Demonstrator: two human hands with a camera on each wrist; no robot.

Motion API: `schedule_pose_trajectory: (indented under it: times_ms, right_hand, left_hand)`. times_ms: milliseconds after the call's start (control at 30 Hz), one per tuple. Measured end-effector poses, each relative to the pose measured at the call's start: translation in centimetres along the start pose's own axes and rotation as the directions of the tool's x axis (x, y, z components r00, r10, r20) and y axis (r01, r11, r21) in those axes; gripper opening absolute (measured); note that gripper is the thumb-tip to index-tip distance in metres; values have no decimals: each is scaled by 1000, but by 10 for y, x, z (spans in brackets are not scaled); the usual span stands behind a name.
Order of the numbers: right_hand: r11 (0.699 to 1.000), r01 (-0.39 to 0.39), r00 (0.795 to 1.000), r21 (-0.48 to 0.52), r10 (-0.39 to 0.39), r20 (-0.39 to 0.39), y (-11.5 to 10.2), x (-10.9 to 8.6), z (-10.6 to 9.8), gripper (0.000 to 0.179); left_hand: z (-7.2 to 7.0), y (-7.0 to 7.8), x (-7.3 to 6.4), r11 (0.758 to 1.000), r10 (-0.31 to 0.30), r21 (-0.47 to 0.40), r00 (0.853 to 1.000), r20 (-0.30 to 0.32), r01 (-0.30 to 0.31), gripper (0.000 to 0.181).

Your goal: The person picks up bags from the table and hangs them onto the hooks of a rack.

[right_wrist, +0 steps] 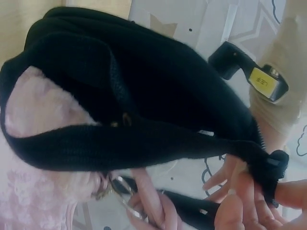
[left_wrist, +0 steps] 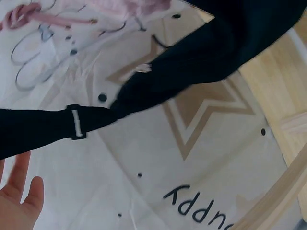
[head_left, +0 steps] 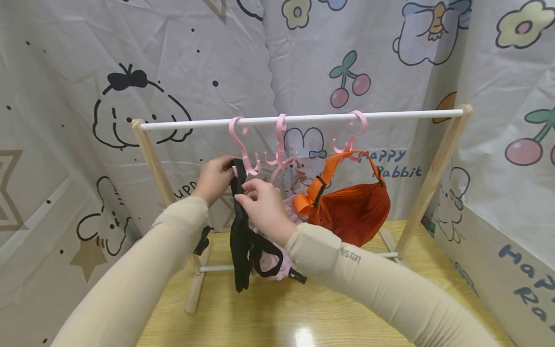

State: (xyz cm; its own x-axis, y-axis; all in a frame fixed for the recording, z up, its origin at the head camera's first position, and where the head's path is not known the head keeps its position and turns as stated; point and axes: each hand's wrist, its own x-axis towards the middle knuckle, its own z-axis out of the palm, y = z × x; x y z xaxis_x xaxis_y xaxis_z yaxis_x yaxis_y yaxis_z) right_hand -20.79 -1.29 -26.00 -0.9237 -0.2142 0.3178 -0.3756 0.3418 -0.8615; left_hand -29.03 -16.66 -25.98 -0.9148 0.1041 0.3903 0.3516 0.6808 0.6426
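Note:
A black sling bag (head_left: 240, 250) with a webbing strap hangs long and narrow below the left pink hook (head_left: 238, 137). My left hand (head_left: 214, 180) grips its strap up beside the hook's prongs. Just below, my right hand (head_left: 266, 206) pinches the strap between thumb and fingers. In the left wrist view the strap runs through a slider buckle (left_wrist: 76, 122), with fingertips just under it. The bag's body (right_wrist: 158, 81) and a loop of strap fill the right wrist view, in front of pink fluffy fabric (right_wrist: 43, 105).
Three pink hooks hang from the white rail (head_left: 195, 124) of a wooden-ended rack. An orange bag (head_left: 355, 207) hangs on the right hook (head_left: 357, 127). Behind my right hand, a pink fluffy bag (head_left: 270, 262) hangs near the middle hook (head_left: 281, 140). A printed curtain (head_left: 173, 58) stands behind.

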Motion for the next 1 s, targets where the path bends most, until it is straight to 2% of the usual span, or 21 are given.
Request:
schedule_pose_trajectory:
  times_ms: [200, 333, 500, 733, 867, 1000]
  right_hand:
    - [999, 4, 1000, 38, -5, 28, 4, -4, 4, 29]
    - [998, -26, 997, 65, 22, 68, 9, -8, 5, 36]
    - [997, -28, 994, 70, 21, 106, 16, -12, 5, 37]
    - [996, -28, 989, 90, 14, 147, 23, -19, 1, 35]
    - [996, -27, 989, 80, 15, 144, 28, -22, 0, 32]
    - [997, -19, 989, 69, 8, 151, 33, -27, -2, 32]
  left_hand:
    - [10, 1, -9, 999, -40, -20, 999, 26, 40, 25]
    - [10, 0, -14, 997, -57, -39, 996, 63, 59, 32]
    - [8, -5, -20, 997, -46, -55, 997, 67, 50, 42]
    - [4, -13, -34, 995, -89, -38, 991, 101, 93, 48]
    - [7, -18, -44, 996, -83, -5, 990, 117, 84, 45]
    - [12, -25, -56, 997, -71, 10, 992, 104, 71, 42]
